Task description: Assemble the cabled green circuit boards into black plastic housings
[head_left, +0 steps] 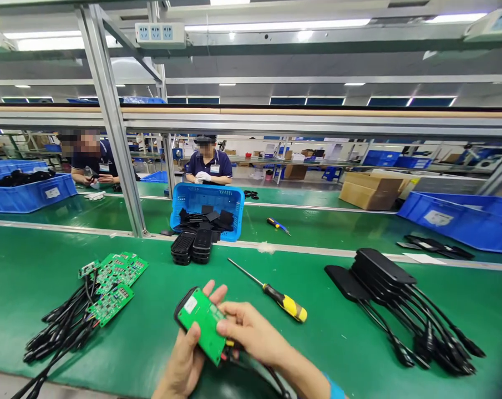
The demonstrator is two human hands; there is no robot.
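Note:
My left hand (pixel 188 354) cups a black plastic case half with a green circuit board (pixel 203 324) lying in it, just above the green bench near the front edge. My right hand (pixel 251 332) presses its fingers on the board's right edge, closed on it. A black cable trails from the case under my right wrist. A yellow-and-black screwdriver (pixel 275 296) lies on the mat just right of my hands.
Green boards with black cables (pixel 96 293) pile up at the left. Finished black cases with cords (pixel 392 293) lie at the right. Stacked black shells (pixel 192 246) sit before a blue basket (pixel 209 205). Two people work across the conveyor. Blue bins and cardboard boxes stand around.

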